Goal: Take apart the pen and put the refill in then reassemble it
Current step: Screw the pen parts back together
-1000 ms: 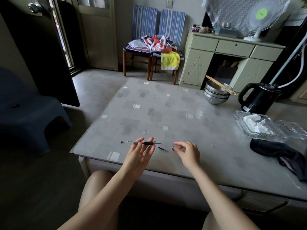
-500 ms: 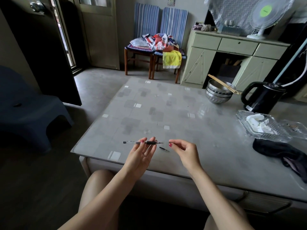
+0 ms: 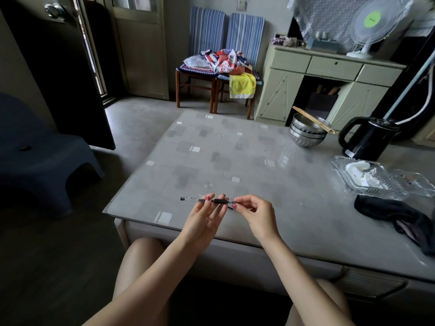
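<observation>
Black pen [image 3: 220,201] tip now seemingly pinched by right hand [image 3: 255,214].

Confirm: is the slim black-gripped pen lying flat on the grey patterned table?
No, the slim black-gripped pen is held above the grey patterned table by the left hand, with the right hand at its tip end.

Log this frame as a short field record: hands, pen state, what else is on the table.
left hand: holds the pen level, fingers around its black grip
right hand: fingertips pinched at the pen's right end
loose part: small dark piece on the table, mostly hidden
other items: steel bowls with chopsticks, black kettle, glass tray, dark cloth
</observation>
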